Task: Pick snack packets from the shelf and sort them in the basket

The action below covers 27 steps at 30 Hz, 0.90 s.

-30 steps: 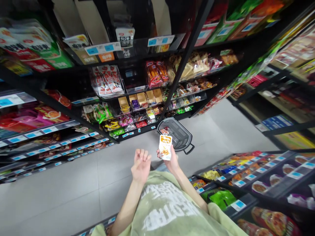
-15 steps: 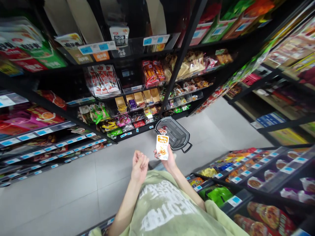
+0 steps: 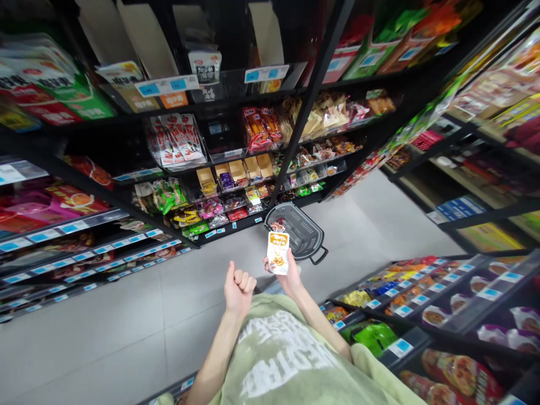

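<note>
In my right hand is a white and orange snack packet, gripped by its side and lower edge with the printed front facing up. To its left, my left hand is curled into a fist with the thumb sticking out, and nothing shows in it. A grey shopping basket with a black handle stands on the floor just beyond the packet. Inside it lies a small reddish packet, partly covered from view by the one I hold.
Ahead, a black shelf unit holds red and white snack bags and small bins of wrapped snacks. At right, another rack carries a green bag and red packs. Grey tiled floor runs between the shelves.
My left thumb has lifted away from the curled fingers and now points up. The right hand still holds the packet in nearly the same place.
</note>
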Tool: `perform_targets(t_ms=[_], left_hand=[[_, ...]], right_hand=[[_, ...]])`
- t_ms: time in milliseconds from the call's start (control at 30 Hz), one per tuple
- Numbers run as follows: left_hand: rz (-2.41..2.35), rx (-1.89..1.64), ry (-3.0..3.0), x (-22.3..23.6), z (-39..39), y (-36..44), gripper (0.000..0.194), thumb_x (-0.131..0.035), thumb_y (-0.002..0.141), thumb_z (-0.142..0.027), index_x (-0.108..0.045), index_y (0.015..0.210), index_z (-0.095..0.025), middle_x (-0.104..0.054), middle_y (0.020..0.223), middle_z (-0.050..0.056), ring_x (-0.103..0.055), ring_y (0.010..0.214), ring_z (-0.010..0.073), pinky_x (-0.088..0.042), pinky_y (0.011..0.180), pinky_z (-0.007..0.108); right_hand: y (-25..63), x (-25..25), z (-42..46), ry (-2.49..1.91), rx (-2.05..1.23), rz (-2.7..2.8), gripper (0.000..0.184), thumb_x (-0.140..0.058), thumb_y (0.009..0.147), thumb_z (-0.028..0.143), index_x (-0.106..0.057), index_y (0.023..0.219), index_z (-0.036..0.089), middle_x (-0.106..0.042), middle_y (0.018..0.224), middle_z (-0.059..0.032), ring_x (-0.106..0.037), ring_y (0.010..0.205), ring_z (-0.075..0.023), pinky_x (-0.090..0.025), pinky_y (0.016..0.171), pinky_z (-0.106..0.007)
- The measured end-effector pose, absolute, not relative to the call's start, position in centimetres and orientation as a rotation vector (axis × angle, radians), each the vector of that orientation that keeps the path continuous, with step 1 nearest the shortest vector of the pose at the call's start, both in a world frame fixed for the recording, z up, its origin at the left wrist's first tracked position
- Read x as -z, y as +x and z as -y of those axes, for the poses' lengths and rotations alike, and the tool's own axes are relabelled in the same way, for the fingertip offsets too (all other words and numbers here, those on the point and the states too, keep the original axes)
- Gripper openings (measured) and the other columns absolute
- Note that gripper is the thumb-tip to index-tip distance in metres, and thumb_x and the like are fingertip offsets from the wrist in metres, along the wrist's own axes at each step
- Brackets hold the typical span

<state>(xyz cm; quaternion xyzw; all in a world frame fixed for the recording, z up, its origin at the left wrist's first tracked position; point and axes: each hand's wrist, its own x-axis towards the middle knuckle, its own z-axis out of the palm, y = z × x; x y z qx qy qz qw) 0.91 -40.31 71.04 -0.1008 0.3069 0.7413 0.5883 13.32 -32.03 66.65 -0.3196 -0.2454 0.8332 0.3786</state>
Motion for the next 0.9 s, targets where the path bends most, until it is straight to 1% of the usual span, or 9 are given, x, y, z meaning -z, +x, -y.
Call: perform_targets(t_ms=[167, 267, 333, 433, 567, 667, 733, 833, 900], left_hand=[[-0.880, -1.790, -0.147, -71.2, 40.3, 1.3, 0.066, -0.065, 0.080, -0.040, -0.009, 0.053, -0.020, -0.004, 0.045, -0.011, -0.004, 0.037, 0.0038, -0.013, 0.039, 0.023], [-0.956, -1.830, -0.067, -71.4, 40.2, 1.3, 0.067, -0.074, 0.073, -0.030, -0.010, 0.055, -0.019, -0.003, 0.048, -0.012, -0.005, 0.037, 0.0028, -0.013, 0.039, 0.021], [-0.979, -1.848, -0.020, -71.4, 40.2, 1.3, 0.068, -0.076, 0.071, -0.023, -0.010, 0.057, -0.019, -0.002, 0.051, -0.011, -0.006, 0.038, 0.0026, -0.013, 0.039, 0.020], [-0.960, -1.854, 0.057, -71.3, 40.3, 1.3, 0.066, -0.075, 0.072, -0.021, -0.011, 0.056, -0.018, -0.004, 0.050, -0.011, -0.010, 0.038, 0.0025, -0.014, 0.040, 0.020], [-0.896, -1.852, 0.155, -71.4, 40.7, 1.3, 0.056, -0.070, 0.075, -0.016, -0.018, 0.053, -0.017, -0.019, 0.046, -0.009, -0.021, 0.038, 0.0032, -0.021, 0.044, 0.021], [-0.818, -1.844, 0.222, -71.8, 40.9, 1.2, 0.047, -0.066, 0.075, -0.016, -0.026, 0.051, -0.017, -0.031, 0.044, -0.006, -0.035, 0.043, 0.0070, -0.028, 0.048, 0.023], [-0.769, -1.814, 0.248, -72.0, 41.0, 1.0, 0.037, -0.064, 0.075, -0.018, -0.035, 0.053, -0.017, -0.040, 0.048, -0.003, -0.043, 0.050, 0.0104, -0.032, 0.052, 0.025], [-0.731, -1.777, 0.254, -72.0, 41.1, 0.8, 0.025, -0.063, 0.076, -0.021, -0.047, 0.057, -0.017, -0.049, 0.057, 0.000, -0.047, 0.057, 0.0127, -0.034, 0.053, 0.026], [-0.732, -1.780, 0.271, -71.6, 41.2, 0.8, 0.027, -0.067, 0.074, -0.022, -0.050, 0.054, -0.016, -0.052, 0.060, 0.001, -0.048, 0.060, 0.0125, -0.032, 0.051, 0.025]], right_hand=[[13.2, -66.6, 32.0, -0.813, -2.137, 0.631, 0.049, -0.041, 0.089, 0.060, -0.061, 0.104, 0.018, -0.071, 0.079, -0.0075, -0.062, 0.061, -0.0197, -0.046, 0.063, -0.031], [13.1, -66.5, 32.0, -0.791, -2.148, 0.624, 0.049, -0.040, 0.090, 0.059, -0.061, 0.104, 0.017, -0.071, 0.080, -0.0077, -0.062, 0.062, -0.0197, -0.046, 0.064, -0.032], [13.1, -66.6, 31.9, -0.781, -2.142, 0.621, 0.048, -0.040, 0.090, 0.058, -0.061, 0.106, 0.018, -0.071, 0.080, -0.0077, -0.063, 0.062, -0.0196, -0.046, 0.065, -0.031], [12.9, -66.7, 32.0, -0.780, -2.142, 0.618, 0.049, -0.041, 0.090, 0.058, -0.062, 0.105, 0.017, -0.071, 0.080, -0.0083, -0.063, 0.061, -0.0194, -0.046, 0.064, -0.031], [12.6, -66.7, 32.2, -0.799, -2.150, 0.608, 0.049, -0.043, 0.088, 0.060, -0.062, 0.103, 0.017, -0.071, 0.078, -0.0078, -0.062, 0.060, -0.0195, -0.046, 0.063, -0.031], [12.5, -66.6, 32.3, -0.794, -2.152, 0.613, 0.049, -0.044, 0.088, 0.060, -0.062, 0.103, 0.017, -0.071, 0.078, -0.0076, -0.062, 0.060, -0.0194, -0.046, 0.062, -0.031], [12.6, -66.6, 32.3, -0.794, -2.155, 0.615, 0.049, -0.044, 0.088, 0.060, -0.062, 0.103, 0.017, -0.071, 0.079, -0.0077, -0.062, 0.061, -0.0196, -0.045, 0.061, -0.031], [12.6, -66.7, 32.3, -0.806, -2.147, 0.617, 0.049, -0.043, 0.088, 0.060, -0.062, 0.102, 0.018, -0.071, 0.080, -0.0073, -0.062, 0.061, -0.0201, -0.046, 0.062, -0.032], [12.7, -66.9, 32.2, -0.807, -2.139, 0.617, 0.048, -0.043, 0.087, 0.060, -0.062, 0.103, 0.018, -0.071, 0.079, -0.0070, -0.062, 0.061, -0.0202, -0.046, 0.063, -0.032]])
